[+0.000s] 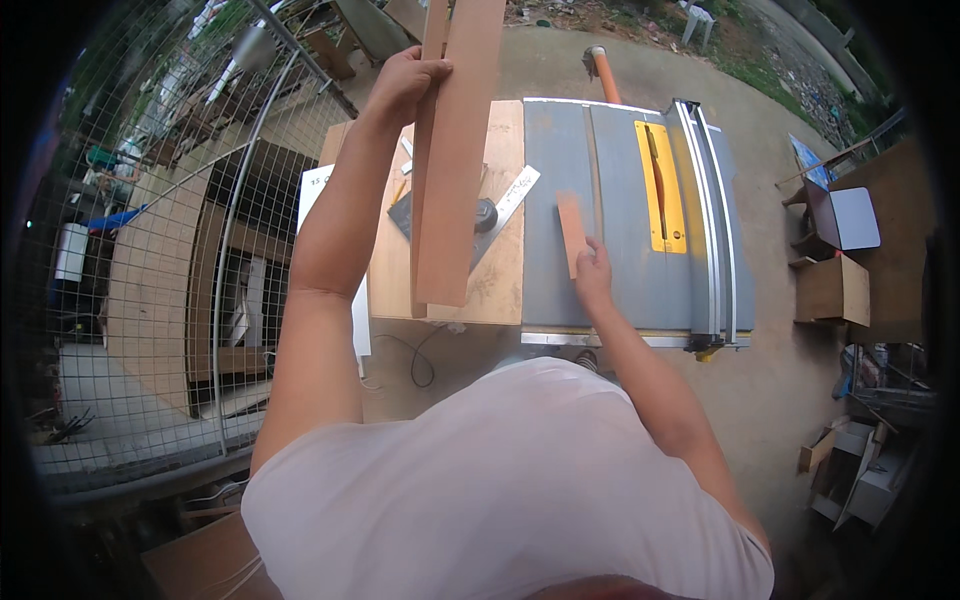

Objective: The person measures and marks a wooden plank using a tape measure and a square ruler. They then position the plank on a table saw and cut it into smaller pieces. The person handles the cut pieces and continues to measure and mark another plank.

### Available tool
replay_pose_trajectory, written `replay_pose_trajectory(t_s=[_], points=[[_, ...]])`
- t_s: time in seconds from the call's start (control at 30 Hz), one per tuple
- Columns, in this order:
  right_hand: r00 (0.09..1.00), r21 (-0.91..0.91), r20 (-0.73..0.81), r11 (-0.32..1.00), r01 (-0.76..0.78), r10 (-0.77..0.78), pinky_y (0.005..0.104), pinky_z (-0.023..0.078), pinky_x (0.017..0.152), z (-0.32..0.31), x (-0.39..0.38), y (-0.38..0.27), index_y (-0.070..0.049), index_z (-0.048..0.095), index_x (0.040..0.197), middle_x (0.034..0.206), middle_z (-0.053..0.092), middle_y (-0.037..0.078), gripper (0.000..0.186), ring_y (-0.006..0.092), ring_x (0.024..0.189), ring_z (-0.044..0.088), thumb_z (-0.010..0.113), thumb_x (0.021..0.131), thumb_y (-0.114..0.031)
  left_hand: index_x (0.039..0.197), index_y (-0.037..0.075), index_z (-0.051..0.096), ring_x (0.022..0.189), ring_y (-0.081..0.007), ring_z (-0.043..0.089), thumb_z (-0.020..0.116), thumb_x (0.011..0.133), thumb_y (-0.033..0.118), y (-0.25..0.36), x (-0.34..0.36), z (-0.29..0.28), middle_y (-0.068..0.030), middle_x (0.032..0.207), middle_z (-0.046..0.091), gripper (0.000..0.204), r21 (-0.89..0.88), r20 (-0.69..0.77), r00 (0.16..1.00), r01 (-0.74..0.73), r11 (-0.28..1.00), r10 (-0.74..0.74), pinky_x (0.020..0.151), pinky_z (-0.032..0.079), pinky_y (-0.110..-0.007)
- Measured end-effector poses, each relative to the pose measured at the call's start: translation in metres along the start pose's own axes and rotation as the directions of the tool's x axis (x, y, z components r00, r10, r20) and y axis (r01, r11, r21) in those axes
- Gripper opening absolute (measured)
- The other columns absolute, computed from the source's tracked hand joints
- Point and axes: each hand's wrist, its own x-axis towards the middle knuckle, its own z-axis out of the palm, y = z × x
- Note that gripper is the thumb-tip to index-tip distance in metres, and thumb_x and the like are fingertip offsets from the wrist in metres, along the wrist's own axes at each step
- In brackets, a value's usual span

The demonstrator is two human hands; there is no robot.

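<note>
Up at the far left, my left hand (405, 88) is closed around long, flat wooden boards (458, 170), with its thumb against their edge. The boards look like two strips side by side, and they hang over a wooden side table (497, 280). My right hand (593, 270) grips the near end of a short wooden strip (571, 222). That strip is above or on the grey top of a table saw (625, 290); I cannot tell if it touches. To its right lies the saw's yellow insert (674, 225) with a long slot.
A metal rip fence (708, 220) runs along the saw's right side. Behind the boards, a ruler-like white strip (515, 200) and a dark flat tool (401, 219) lie on the side table. Wire mesh fencing (150, 300) stands at left. Wooden boxes (835, 290) sit at right.
</note>
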Motion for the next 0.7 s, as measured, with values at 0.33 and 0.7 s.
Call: replay_pose_trajectory(t_s=[0.33, 0.7], points=[[0.814, -0.57, 0.559, 0.64, 0.515, -0.158, 0.0449, 0.047, 0.098, -0.048, -0.103, -0.015, -0.008, 0.065, 0.127, 0.113, 0.066, 0.02, 0.042, 0.0357, 0.11, 0.061, 0.058, 0.088, -0.022, 0.112, -0.004, 0.061, 0.081, -0.0202, 0.07, 0.063, 0.092, 0.002, -0.103, -0.163, -0.068, -0.0124, 0.097, 0.07, 0.02, 0.031, -0.19, 0.949, 0.26, 0.965, -0.25, 0.075, 0.059, -0.033], [0.8, -0.81, 0.346, 0.586, -0.009, 0.49, 0.0413, 0.046, 0.104, -0.073, -0.121, 0.261, 0.001, 0.017, 0.156, 0.133, 0.056, 0.031, 0.082, 0.0423, 0.12, 0.059, 0.05, 0.081, -0.01, 0.112, -0.003, 0.059, 0.085, -0.0193, 0.068, 0.062, 0.096, 0.006, -0.149, -0.235, -0.114, -0.0109, 0.097, 0.067, 0.019, 0.061, -0.283, 0.897, 0.371, 0.927, -0.341, 0.077, 0.057, -0.031]])
